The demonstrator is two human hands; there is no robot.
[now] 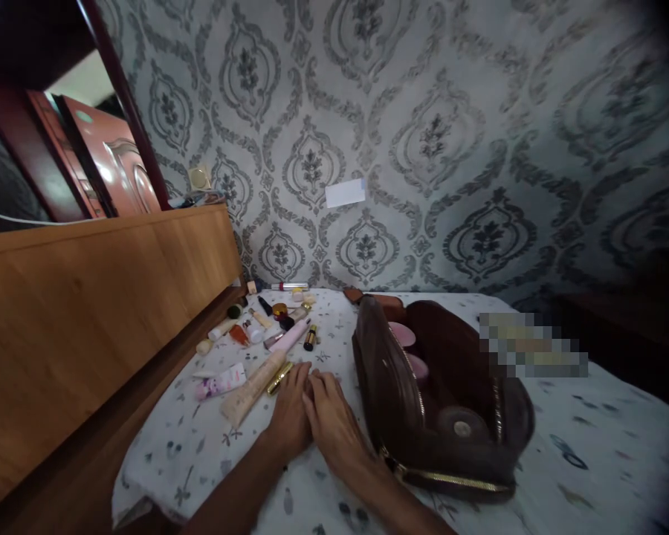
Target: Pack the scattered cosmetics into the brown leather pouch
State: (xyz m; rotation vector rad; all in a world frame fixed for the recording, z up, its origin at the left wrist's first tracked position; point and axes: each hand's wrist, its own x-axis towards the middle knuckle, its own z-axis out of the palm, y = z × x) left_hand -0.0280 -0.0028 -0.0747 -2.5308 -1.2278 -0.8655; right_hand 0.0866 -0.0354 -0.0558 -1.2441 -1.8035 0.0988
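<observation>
Both my hands rest flat on the patterned white bedsheet (591,446), side by side and touching. My left hand (291,414) lies with fingers stretched out, its tips next to a gold tube (279,377) and a long beige tube (254,388). My right hand (330,417) lies beside it, fingers extended, holding nothing. Just to its right sits an open brown zip bag (451,401) with pink items (409,349) inside.
Several small cosmetics (267,319) lie scattered on the sheet toward the wall, among them a pink-and-white tube (221,382) and a pink tube (290,336). A wooden headboard (89,312) runs along the left. Patterned wallpaper (424,134) is behind.
</observation>
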